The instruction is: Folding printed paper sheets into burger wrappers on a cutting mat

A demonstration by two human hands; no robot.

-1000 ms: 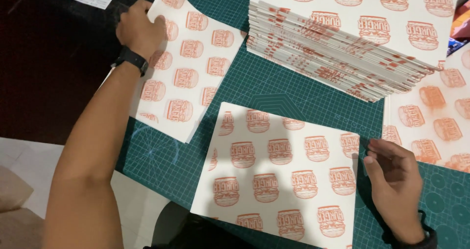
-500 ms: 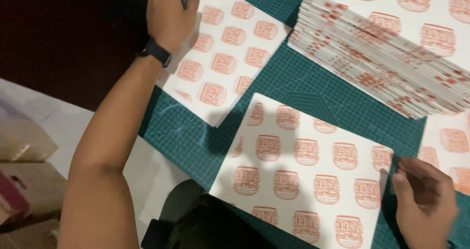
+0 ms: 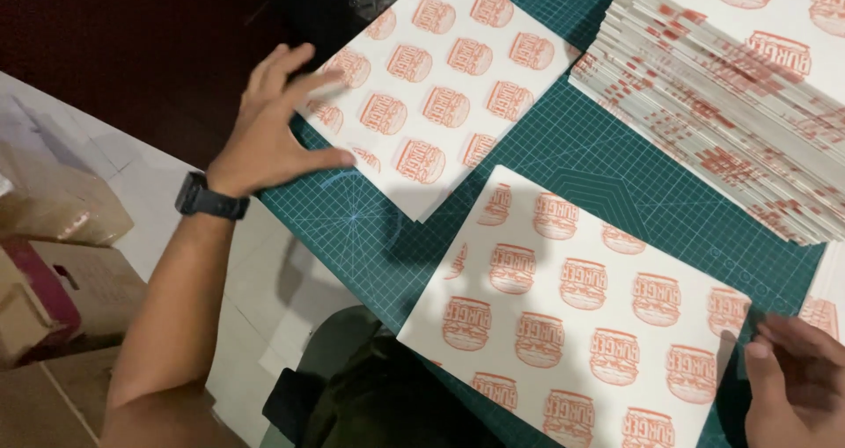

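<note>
The left hand (image 3: pixel 273 122) lies open and flat on one printed sheet (image 3: pixel 440 87), the right hand (image 3: pixel 797 386) pinches the near sheet's (image 3: pixel 572 316) corner, and the tall stack (image 3: pixel 748 87) stands unworked.

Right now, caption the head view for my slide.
Left hand beside one printed sheet, right hand at another sheet on a green cutting mat.
</note>
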